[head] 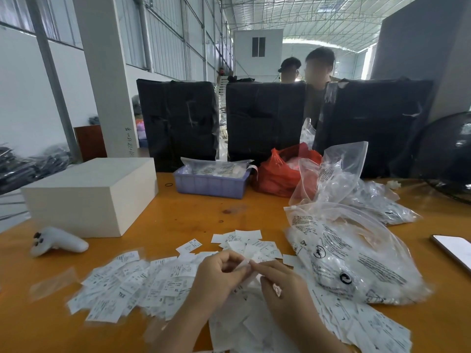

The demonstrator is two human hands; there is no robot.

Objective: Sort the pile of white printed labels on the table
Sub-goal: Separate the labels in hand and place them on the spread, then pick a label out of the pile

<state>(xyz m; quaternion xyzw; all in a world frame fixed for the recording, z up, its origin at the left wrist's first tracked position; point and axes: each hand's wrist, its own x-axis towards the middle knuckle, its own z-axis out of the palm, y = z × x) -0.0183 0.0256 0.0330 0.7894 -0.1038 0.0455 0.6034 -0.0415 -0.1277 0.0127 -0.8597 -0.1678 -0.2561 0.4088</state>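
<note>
White printed paper labels [132, 289] lie in a loose heap on the orange wooden table [178, 212], spreading to the left of and beneath the two bare hands at the near edge. Left hand [216, 273] and right hand [283, 284] meet fingertip to fingertip, both with curled fingers pinching one single white label [242, 264] between them, raised just above the heap. Beyond the hands, a smaller scatter of white labels [248, 243] rests on the table. Right of the hands lies a clear printed plastic bag [356, 258], with more clear bags [339, 174] behind it and a dark phone [453, 250] at the far right edge. Left of the heap sits a white handheld controller [57, 242]; behind that, a white rectangular block [89, 194]. Farther back from the hands stand a lilac plastic tray [211, 184] holding bagged labels, a red plastic bag [277, 171], and three black wrapped bundles [265, 118].
</note>
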